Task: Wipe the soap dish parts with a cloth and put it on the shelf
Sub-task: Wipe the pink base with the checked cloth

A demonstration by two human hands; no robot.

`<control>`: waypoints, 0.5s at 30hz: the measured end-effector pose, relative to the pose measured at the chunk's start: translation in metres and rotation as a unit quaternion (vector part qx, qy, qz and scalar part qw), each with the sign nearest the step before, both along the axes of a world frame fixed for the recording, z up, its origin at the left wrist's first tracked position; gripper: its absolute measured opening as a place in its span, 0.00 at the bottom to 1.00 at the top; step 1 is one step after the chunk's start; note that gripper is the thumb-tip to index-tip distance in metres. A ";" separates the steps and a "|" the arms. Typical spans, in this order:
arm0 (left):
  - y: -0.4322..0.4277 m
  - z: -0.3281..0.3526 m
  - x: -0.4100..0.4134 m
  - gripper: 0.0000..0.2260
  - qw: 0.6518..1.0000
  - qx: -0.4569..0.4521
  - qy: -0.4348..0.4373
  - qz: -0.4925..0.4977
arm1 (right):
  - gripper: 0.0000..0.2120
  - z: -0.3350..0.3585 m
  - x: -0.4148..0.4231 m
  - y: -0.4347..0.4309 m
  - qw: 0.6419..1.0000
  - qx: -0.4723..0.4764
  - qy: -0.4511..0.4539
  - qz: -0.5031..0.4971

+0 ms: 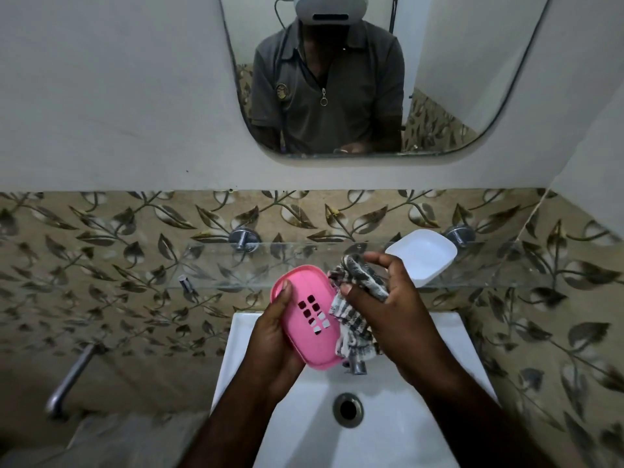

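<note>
Over the white sink [405,434], left fingers [285,293] clasp the pink tray [297,339], right fingers [353,293] pinch the checked cloth [354,327].

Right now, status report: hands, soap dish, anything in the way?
Left hand grips pink tray. Right hand holds checked cloth. White dish sits on glass shelf. Nothing blocks the shelf.

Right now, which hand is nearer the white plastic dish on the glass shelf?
Right. Right hand: just left of the white plastic dish. Left hand: farther left, holding the pink plastic tray.
</note>
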State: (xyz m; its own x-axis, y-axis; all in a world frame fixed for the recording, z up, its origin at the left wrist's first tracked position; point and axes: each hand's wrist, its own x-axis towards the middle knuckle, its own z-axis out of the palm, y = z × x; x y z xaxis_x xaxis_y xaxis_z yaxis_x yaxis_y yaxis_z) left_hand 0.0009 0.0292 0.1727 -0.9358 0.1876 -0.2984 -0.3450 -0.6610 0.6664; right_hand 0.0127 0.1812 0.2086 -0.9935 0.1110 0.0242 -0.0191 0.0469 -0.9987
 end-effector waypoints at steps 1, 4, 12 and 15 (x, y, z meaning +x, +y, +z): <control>-0.001 0.000 -0.001 0.24 1.000 0.017 -0.009 0.004 | 0.19 0.000 0.003 0.001 1.000 0.029 -0.006 0.000; 0.001 0.003 -0.002 0.28 0.997 0.064 -0.016 -0.034 | 0.15 -0.001 0.010 -0.002 0.993 0.111 0.004 0.045; 0.005 -0.002 -0.004 0.31 0.997 0.013 -0.035 -0.070 | 0.17 0.002 0.018 -0.020 0.895 0.389 0.190 0.110; -0.001 -0.002 -0.008 0.33 0.995 0.030 -0.073 -0.067 | 0.18 -0.001 0.028 -0.017 0.867 0.407 0.190 0.216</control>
